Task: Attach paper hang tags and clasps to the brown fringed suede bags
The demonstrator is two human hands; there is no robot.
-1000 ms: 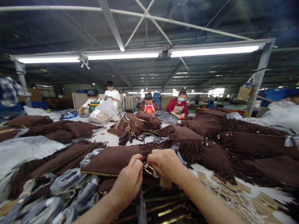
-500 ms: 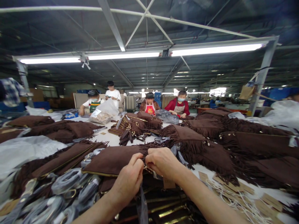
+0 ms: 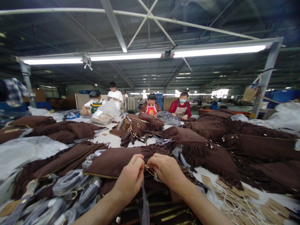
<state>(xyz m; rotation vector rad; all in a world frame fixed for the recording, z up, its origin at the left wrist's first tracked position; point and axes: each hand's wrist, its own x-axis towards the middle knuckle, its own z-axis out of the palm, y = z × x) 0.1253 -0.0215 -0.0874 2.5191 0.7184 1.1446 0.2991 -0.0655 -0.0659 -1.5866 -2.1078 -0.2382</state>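
A brown bag [image 3: 110, 161] with fringe and a gold zipper lies in front of me. Both hands meet at its right part, fingers pinched. My left hand [image 3: 131, 176] is closed at the near edge; what its fingertips grip is hidden. My right hand [image 3: 166, 170] is closed beside it, its fingertips also hidden from clear view. A gold metal clasp [image 3: 149, 170] shows between the hands. Below my left hand hangs a strip of clear plastic [image 3: 144, 203].
Wrapped coiled straps [image 3: 67, 182] lie at the left, tags with white strings [image 3: 234, 200] at the right. More fringed bags [image 3: 257, 145] are piled on both sides. Several people work beyond the white table [image 3: 112, 140]; a lamp frame [image 3: 266, 78] stands over it.
My hands have moved slightly apart, and more of the gold clasp shows between them. A tag below my right hand is now less visible. The view has shifted slightly.
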